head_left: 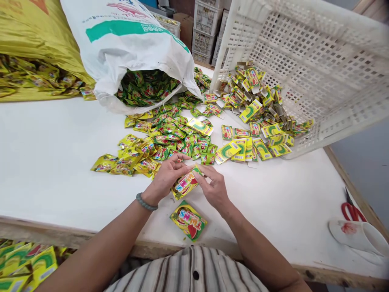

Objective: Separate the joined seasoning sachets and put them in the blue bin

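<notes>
Between my two hands is a small yellow and green candy box [184, 185], printed with colourful letters and fruit. My left hand [165, 178] grips its left side, and my right hand [214, 188] pinches its upper right end. A second box of the same print [188, 220] lies flat on the table just below, near the front edge. Beyond my fingers spreads a heap of green candy packets [176, 134], with yellow packets [130, 156] at its left. Several flat yellow cartons [240, 150] lie to the right of the heap.
A white sack [142, 44] full of green packets lies open at the back. Left of it is a yellow bag [36, 32]. A tipped white crate [304, 61] spills cartons at the right. Red-handled scissors [352, 211] and a white mug [355, 237] are near the right edge.
</notes>
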Available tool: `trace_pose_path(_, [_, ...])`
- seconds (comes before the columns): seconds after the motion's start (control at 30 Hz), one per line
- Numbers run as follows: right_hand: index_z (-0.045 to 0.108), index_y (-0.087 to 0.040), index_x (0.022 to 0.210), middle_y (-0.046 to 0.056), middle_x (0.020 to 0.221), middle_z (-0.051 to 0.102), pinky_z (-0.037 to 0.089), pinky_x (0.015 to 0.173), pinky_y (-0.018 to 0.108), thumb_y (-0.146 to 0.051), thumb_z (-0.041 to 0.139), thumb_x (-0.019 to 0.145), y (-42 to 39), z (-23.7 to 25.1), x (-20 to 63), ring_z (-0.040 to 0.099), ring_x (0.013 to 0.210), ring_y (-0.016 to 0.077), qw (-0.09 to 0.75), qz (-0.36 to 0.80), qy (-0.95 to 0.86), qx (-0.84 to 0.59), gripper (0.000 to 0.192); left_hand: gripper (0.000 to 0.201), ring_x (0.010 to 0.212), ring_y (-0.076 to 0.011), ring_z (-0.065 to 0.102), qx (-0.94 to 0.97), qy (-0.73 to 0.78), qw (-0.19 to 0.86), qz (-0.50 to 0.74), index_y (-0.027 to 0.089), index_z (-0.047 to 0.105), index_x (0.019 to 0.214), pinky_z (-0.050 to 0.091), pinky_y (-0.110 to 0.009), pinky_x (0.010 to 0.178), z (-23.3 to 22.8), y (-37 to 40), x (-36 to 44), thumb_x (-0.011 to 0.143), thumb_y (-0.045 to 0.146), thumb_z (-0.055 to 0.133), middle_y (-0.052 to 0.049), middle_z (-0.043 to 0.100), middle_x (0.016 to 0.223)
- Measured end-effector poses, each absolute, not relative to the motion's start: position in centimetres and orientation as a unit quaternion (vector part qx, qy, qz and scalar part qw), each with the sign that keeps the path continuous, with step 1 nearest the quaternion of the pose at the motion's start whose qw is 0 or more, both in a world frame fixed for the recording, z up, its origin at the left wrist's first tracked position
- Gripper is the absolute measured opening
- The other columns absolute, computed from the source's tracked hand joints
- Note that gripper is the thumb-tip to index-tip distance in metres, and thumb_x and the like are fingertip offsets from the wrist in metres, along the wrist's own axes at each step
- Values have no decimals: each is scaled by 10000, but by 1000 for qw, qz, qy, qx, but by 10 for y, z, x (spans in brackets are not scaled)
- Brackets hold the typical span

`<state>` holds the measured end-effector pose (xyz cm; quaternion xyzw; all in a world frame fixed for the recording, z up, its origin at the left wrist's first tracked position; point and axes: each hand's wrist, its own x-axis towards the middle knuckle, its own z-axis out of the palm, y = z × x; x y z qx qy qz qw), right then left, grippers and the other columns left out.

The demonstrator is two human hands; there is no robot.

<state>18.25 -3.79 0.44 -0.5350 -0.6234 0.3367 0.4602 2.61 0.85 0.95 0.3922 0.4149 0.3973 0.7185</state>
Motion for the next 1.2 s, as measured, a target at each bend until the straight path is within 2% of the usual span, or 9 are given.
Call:
trace_pose_path(0.1, [695, -259, 1155, 79, 1161, 695, 472, 960, 391, -290, 606, 869, -39, 2, 179, 619, 1073, 228, 456, 313, -653, -517, 301, 525, 419, -100, 528, 391, 427, 712, 396, 206, 512, 1001, 408, -194, 430, 9, 9, 22, 620, 362, 838, 75, 593, 548])
trace_pose_path(0.27, [741, -218, 1000, 79, 1023, 737, 497, 923, 365, -296, 484, 943, -28, -1, 199, 652, 1011, 203, 471, 274, -633, -550, 275, 460, 455, -93, 524, 450, 383, 758, 276, 220, 490, 1000, 368, -186, 463, 13, 3, 20, 687, 377, 789, 70, 621, 590])
trace_pose_path(0.43, [569, -179, 1311, 121, 1375, 560, 369, 1071, 441, -287, 436, 962, -10, -24, 224, 483, 1290, 245, 359, 125, -690, -616, 389, 363, 642, -144, 598, 589, 248, 767, 54, 175, 596, 974, 415, -239, 593, 17, -2, 23, 712, 378, 744, -28, 700, 763])
trace_pose_path(0.53, [580, -195, 1294, 106, 1389, 551, 330, 1067, 491, -295, 458, 963, -7, -34, 225, 425, 1337, 280, 239, 78, -739, -625, 367, 263, 645, -155, 575, 672, 357, 631, 148, 170, 625, 840, 393, -251, 594, 18, 7, 13, 758, 417, 657, -22, 657, 715])
trace_pose_path(0.67, [567, -170, 1290, 127, 1383, 554, 380, 1000, 484, -293, 517, 940, -11, -37, 220, 472, 1289, 293, 173, 55, -780, -599, 375, 282, 680, -224, 596, 732, 603, 292, 125, 188, 580, 746, 362, -290, 590, 20, 22, -10, 810, 463, 574, -42, 620, 685])
trace_pose_path(0.77, [581, -141, 1263, 146, 1331, 593, 414, 985, 448, -265, 515, 934, -12, -39, 221, 515, 1236, 293, 192, 38, -788, -583, 358, 343, 820, -300, 632, 727, 669, 152, 9, 165, 591, 938, 390, -315, 620, 21, 24, -17, 805, 480, 602, -122, 642, 904])
trace_pose_path(0.93, [633, -156, 1136, 124, 1042, 714, 486, 878, 364, -269, 460, 944, -14, -43, 223, 644, 959, 235, 314, 77, -746, -582, 282, 484, 972, -330, 619, 743, 657, 126, -19, 112, 517, 1183, 440, -337, 716, 20, 21, -9, 811, 399, 635, -188, 571, 1131])
trace_pose_path(1.07, [597, -183, 1122, 52, 859, 697, 504, 683, 306, -333, 510, 885, -15, -41, 222, 625, 700, 177, 406, 221, -606, -647, 293, 390, 965, -308, 616, 769, 613, 185, 1, 138, 555, 1101, 423, -329, 725, 15, 23, -6, 792, 352, 660, -142, 616, 1055])
trace_pose_path(1.2, [610, -198, 1035, 29, 886, 678, 507, 728, 295, -412, 586, 827, -12, -38, 222, 618, 802, 178, 453, 350, -520, -633, 300, 289, 803, -280, 613, 774, 585, 242, 14, 174, 568, 909, 346, -309, 606, 8, 22, -1, 733, 359, 704, -76, 641, 823])
